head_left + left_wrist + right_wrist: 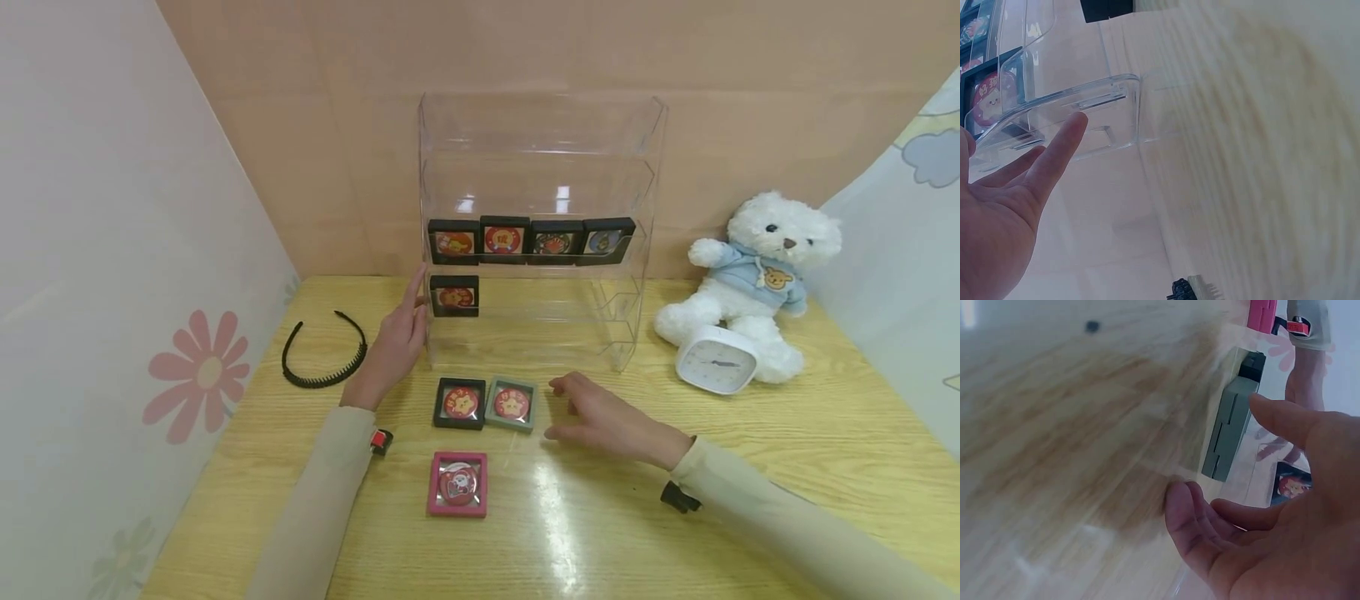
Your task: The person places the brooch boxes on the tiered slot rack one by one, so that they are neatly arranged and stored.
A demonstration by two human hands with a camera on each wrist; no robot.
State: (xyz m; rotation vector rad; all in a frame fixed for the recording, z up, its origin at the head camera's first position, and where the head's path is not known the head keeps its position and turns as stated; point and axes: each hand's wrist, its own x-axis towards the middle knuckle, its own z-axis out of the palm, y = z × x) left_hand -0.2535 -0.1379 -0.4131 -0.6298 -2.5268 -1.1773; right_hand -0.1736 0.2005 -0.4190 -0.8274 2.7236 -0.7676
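My left hand (390, 346) is at the left side of a clear acrylic rack (525, 179), index finger extended along the side panel (1107, 109). On the rack's third tier stand several black square frames (505, 240) with round badges inside; one more black frame (454, 297) stands at the left of the tier below. My right hand (611, 421) hovers just right of a grey-green frame (512, 403), thumb and fingers apart and nothing between them. Touching that frame's left side lies a black frame (460, 403), also holding a red badge with a yellow star-shaped figure.
A pink frame (457, 484) lies nearer me on the wooden table (600, 533). To the left is a black toothed headband (324, 381). At the right sit a white teddy bear (765, 271) in a blue hoodie and a white clock (716, 360) leaning against it.
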